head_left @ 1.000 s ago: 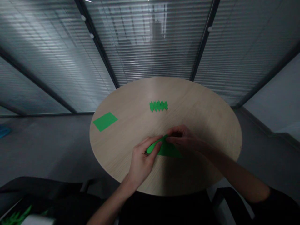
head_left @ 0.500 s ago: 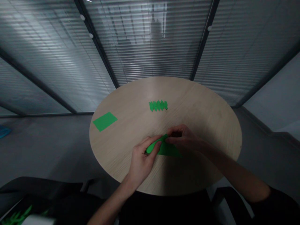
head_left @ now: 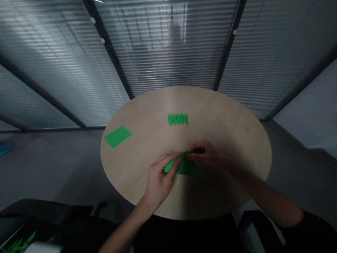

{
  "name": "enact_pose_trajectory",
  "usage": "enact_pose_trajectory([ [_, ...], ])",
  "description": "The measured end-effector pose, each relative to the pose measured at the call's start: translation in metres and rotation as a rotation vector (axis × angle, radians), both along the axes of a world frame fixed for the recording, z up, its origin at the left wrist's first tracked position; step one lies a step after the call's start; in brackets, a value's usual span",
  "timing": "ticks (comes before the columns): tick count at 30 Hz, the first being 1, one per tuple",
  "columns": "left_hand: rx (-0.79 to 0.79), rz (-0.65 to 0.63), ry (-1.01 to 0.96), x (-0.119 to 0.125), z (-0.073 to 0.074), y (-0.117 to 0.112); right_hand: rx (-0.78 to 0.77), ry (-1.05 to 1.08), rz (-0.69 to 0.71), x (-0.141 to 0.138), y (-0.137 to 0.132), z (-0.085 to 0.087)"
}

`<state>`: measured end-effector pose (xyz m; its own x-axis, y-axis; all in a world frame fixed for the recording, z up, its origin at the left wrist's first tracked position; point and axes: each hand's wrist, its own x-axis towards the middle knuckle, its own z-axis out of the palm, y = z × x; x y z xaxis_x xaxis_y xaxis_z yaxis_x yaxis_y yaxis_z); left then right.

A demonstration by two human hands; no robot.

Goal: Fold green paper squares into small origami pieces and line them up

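A sheet of green paper lies on the round wooden table, folded into a triangle-like shape with a rolled or folded edge raised toward me. My left hand pinches that raised left edge between fingers and thumb. My right hand grips the top corner of the same paper with its fingertips, which hide that corner. Farther up the table lies a folded green paper strip with a zigzag outline. Neither hand touches it. A flat green paper rectangle lies near the left rim.
Glass walls with slatted blinds stand beyond the table. A blue object lies on the grey floor at far left. At lower left, a dark surface holds green paper pieces. A dark chair stands at lower right.
The hands stay almost in place on the green paper. Its left edge looks slightly flatter and more pointed, and the view has shifted very little.
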<state>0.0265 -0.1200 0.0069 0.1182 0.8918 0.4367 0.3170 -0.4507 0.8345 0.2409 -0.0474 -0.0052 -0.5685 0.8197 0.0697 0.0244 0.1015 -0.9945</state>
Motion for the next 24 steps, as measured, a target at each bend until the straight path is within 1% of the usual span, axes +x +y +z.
enact_pose_trajectory([
  [11, -0.018, -0.007, -0.006, -0.0006, 0.0003, 0.0000, 0.011, -0.003, 0.003, 0.0012, -0.0003, 0.0019],
  [17, -0.007, 0.006, 0.005, 0.0009, 0.0010, -0.0008, 0.019, 0.007, 0.015, 0.0015, 0.0001, 0.0005],
  [24, 0.001, 0.008, 0.005, 0.0006, -0.0004, -0.0006, 0.008, 0.026, 0.020, 0.0000, -0.0006, 0.0030],
])
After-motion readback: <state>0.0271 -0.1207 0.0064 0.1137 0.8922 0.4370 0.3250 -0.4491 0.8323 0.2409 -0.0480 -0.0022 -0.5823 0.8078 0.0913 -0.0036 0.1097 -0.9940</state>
